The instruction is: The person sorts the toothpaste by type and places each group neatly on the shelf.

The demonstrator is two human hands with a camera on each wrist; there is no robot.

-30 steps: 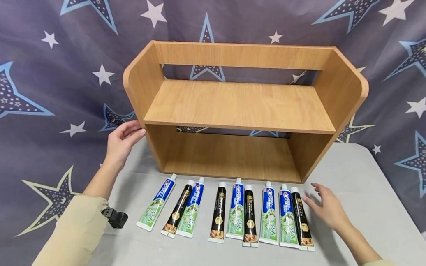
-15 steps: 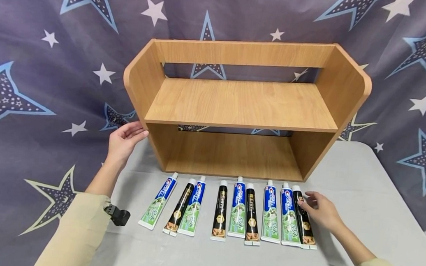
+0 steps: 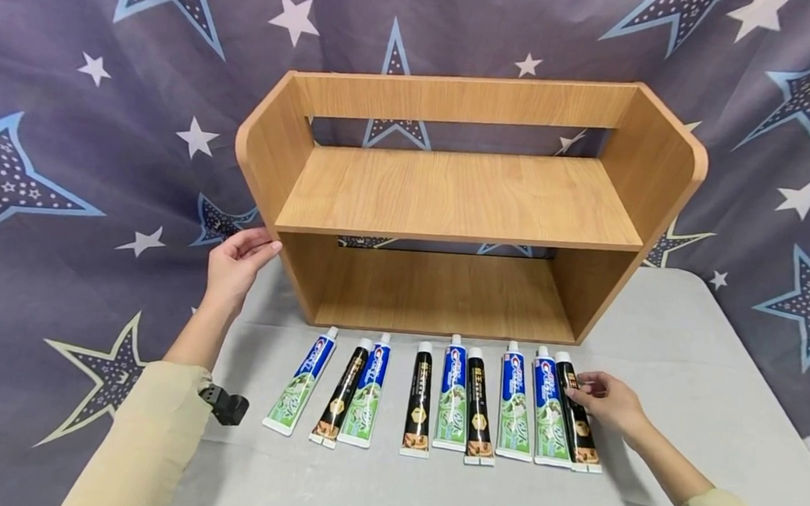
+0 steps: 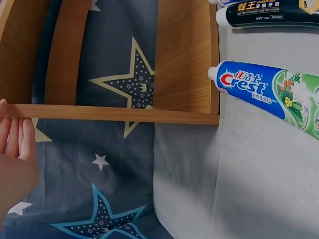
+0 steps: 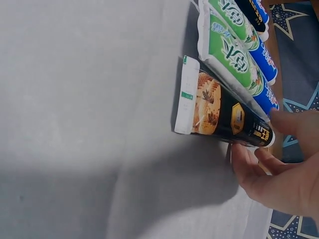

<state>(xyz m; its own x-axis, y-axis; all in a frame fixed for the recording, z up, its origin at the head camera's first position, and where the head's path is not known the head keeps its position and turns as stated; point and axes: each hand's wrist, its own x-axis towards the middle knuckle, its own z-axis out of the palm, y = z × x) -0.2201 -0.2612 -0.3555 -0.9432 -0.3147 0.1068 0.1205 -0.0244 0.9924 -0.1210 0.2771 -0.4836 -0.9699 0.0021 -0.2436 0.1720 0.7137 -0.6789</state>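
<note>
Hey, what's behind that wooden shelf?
A star-patterned cloth hangs behind the wooden shelf, showing around it and through its back openings. Whatever lies directly behind the solid wood is covered, so I can't tell.

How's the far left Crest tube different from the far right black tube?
The Crest tube is blue and green; the black tube is black and brown. The Crest tube's top slants right; the black tube's slants left. The right hand is at the black tube; neither hand touches the Crest tube. Both lie on the table.
</note>
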